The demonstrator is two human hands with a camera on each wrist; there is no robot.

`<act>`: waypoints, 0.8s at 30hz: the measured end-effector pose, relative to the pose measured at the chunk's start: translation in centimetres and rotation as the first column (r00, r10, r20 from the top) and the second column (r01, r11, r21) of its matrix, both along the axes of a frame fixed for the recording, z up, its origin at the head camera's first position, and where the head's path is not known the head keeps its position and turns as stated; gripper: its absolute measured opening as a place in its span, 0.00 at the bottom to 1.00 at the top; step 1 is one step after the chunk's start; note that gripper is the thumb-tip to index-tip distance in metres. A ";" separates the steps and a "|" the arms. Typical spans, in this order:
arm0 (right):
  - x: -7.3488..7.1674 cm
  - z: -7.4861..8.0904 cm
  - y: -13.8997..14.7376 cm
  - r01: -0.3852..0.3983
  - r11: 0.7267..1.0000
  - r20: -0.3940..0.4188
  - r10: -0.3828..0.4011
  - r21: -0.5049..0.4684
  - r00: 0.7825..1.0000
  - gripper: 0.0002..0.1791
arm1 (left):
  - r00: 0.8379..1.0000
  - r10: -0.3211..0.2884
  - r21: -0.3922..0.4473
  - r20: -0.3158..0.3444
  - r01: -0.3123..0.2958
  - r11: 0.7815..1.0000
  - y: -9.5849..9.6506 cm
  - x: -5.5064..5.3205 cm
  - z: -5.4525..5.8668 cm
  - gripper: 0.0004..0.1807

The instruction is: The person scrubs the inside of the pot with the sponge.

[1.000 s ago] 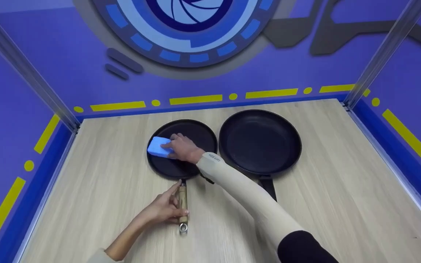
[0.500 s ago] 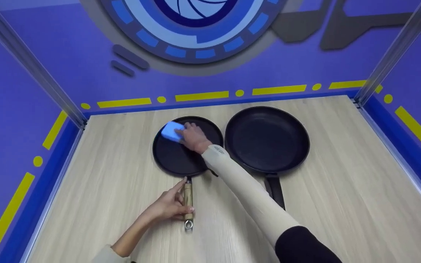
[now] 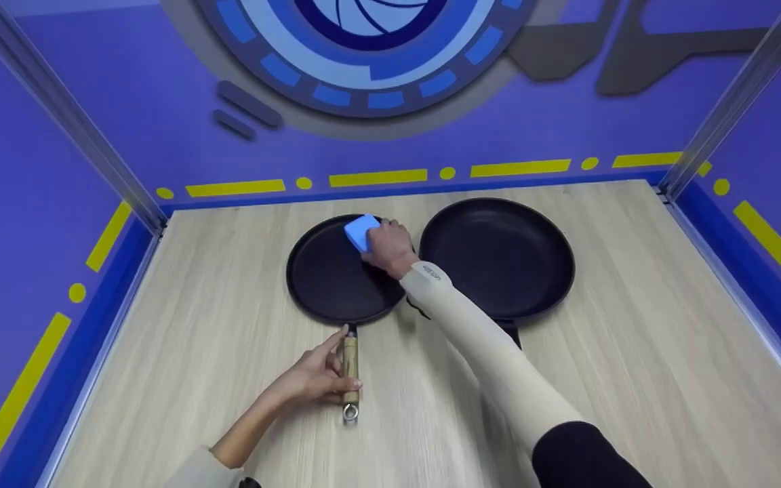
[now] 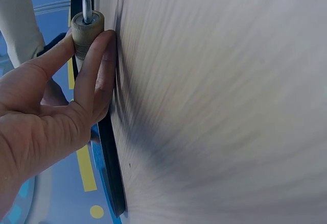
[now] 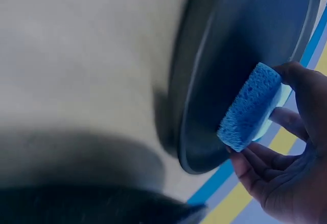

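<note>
A flat black pan [image 3: 329, 278] lies on the table, its wooden handle [image 3: 350, 362] pointing toward me. My left hand [image 3: 312, 376] grips that handle between thumb and fingers, with the index finger stretched up to where it meets the pan. In the left wrist view the metal hanging ring [image 4: 87, 7] sticks out of the handle's end. My right hand [image 3: 390, 245] holds a blue sponge [image 3: 362, 232] at the far right part of the pan. From the right wrist view, thumb and fingers grip the sponge [image 5: 251, 106] by its edges, against the pan's surface.
A larger, deeper black frying pan [image 3: 499, 261] sits close on the right, its black handle [image 3: 512, 333] partly hidden under my right forearm. Blue printed walls [image 3: 390, 149] enclose the pale wooden table [image 3: 634, 352] at the back and sides.
My right hand has carried the sponge over the pan from its left side, up and across to the far right. My left hand keeps its grip on the handle.
</note>
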State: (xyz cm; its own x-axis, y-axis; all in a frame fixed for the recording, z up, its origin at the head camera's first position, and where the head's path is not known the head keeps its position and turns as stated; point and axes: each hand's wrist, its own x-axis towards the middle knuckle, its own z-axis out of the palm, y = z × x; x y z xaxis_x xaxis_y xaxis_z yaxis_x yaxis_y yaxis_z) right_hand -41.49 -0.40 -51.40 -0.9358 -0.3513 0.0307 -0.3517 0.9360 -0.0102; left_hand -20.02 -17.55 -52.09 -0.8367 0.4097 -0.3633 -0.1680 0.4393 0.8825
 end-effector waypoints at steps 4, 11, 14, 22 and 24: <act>0.3 0.0 0.6 -0.023 0.999 0.036 0.022 0.040 0.999 0.31 | 1.000 -0.008 -0.025 -0.003 0.007 1.000 0.0 0.1 0.2 0.56; 0.3 0.0 1.3 -0.046 0.997 0.049 0.043 0.058 0.998 0.35 | 1.000 0.001 -0.016 -0.022 -0.001 1.000 0.3 0.1 0.7 0.55; 0.5 0.3 1.6 -0.048 0.997 0.061 0.044 0.065 0.997 0.32 | 0.999 -0.004 -0.023 -0.035 0.003 1.000 0.3 0.2 0.7 0.55; 1.7 1.0 2.1 -0.032 0.992 0.073 0.023 0.122 0.997 0.34 | 1.000 0.002 -0.014 -0.027 -0.003 1.000 0.3 0.1 0.4 0.55; 2.2 1.2 2.1 -0.032 0.992 0.087 0.022 0.125 0.996 0.34 | 1.000 0.005 -0.012 -0.024 -0.005 1.000 0.2 0.1 0.4 0.55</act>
State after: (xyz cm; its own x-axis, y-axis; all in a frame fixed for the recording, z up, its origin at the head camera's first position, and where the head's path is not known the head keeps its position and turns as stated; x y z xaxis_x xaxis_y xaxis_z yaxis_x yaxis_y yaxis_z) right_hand -39.28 1.65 -50.16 -0.9231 -0.3725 -0.0952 -0.3799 0.9219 0.0768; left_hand -19.89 -17.34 -51.74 -0.8473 0.4011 -0.3482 -0.1493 0.4492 0.8808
